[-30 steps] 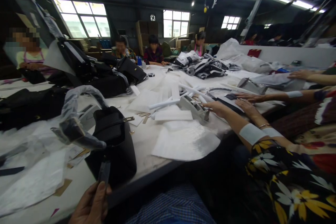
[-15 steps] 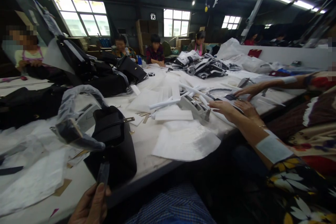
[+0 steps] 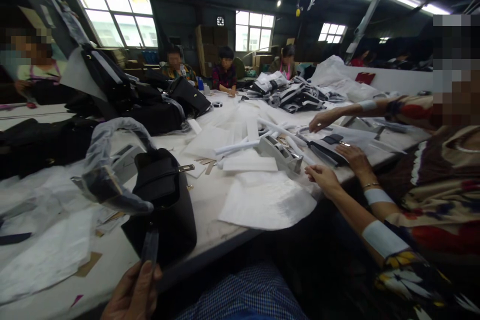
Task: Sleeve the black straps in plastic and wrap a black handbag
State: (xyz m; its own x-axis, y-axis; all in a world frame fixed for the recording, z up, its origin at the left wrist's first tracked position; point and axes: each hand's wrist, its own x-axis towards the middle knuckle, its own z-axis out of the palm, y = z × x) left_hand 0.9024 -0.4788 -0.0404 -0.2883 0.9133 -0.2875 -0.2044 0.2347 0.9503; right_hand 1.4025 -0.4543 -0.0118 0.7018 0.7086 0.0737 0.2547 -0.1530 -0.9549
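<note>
fingers: left hand (image 3: 133,294), bottom left of frame, pinches the lower end of a strap (image 3: 150,246)
strap: dark, flat, narrow; long axis near upright, running up to the bag (image 3: 165,207)
hand pose: low at table (image 3: 213,200) edge, fingertips up
bag: black, standing, handle plastic-wrapped
right hand: unseen

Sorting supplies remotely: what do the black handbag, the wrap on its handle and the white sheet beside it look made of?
Handbag: matte black leather or imitation, smooth, with a metal clasp. Handle wrap: clear glossy plastic film, crinkled, handle showing through. White sheet: thin foam or tissue, soft, slightly translucent; cannot tell which.
</note>
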